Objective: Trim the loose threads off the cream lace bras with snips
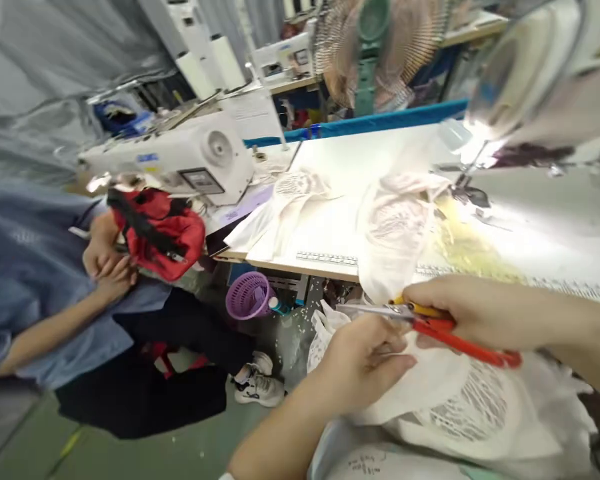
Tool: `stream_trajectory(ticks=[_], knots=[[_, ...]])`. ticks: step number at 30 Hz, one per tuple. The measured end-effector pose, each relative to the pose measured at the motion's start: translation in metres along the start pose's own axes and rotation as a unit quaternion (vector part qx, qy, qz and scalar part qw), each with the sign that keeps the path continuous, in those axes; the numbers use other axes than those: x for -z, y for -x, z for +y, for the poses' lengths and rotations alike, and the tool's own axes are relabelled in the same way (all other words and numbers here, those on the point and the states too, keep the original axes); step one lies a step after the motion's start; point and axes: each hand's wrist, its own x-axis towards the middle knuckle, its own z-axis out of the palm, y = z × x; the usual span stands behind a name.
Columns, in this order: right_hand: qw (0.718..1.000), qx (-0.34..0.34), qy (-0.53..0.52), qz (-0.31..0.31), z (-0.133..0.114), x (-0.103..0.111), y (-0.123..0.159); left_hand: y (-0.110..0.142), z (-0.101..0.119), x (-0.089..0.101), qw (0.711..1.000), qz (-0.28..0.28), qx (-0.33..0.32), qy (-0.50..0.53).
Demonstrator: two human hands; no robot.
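My right hand (443, 307) is wrapped round a pair of scissors (467, 343) with red and yellow handles. Their metal blades point left, just above my left hand (363, 363). The fingers of that hand are closed on white lace fabric (470, 393), which spreads over my lap. Whether the blades touch the fabric I cannot tell. Another white lace piece (397, 220) lies on the table and hangs over its front edge, right behind the scissors.
A second white lace piece (300, 193) and a sewing machine (180, 157) are at the table's left. Yellowish fabric (465, 240) lies at the right. A purple basket (240, 303) stands below. A seated person with folded hands (110, 267) is at the left, beside a red bag (173, 243).
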Motion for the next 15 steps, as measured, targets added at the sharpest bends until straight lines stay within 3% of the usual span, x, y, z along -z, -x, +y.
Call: stream_trajectory(ticks=[5, 8, 11, 15], knots=[[0.989, 0.022, -0.147, -0.022, 0.018, 0.007, -0.001, 0.001, -0.004, 0.005, 0.985, 0.007, 0.073, 0.157], [0.981, 0.053, -0.185, -0.03, 0.018, 0.007, -0.003, 0.001, -0.002, 0.008, 0.975, 0.033, 0.107, 0.19], [0.98, 0.071, -0.178, -0.043, 0.014, 0.009, -0.007, 0.001, -0.001, 0.008, 0.973, 0.062, 0.121, 0.186], [0.993, 0.1, -0.057, -0.008, 0.004, 0.015, -0.013, 0.002, -0.001, 0.009, 0.968, 0.104, 0.149, 0.171]])
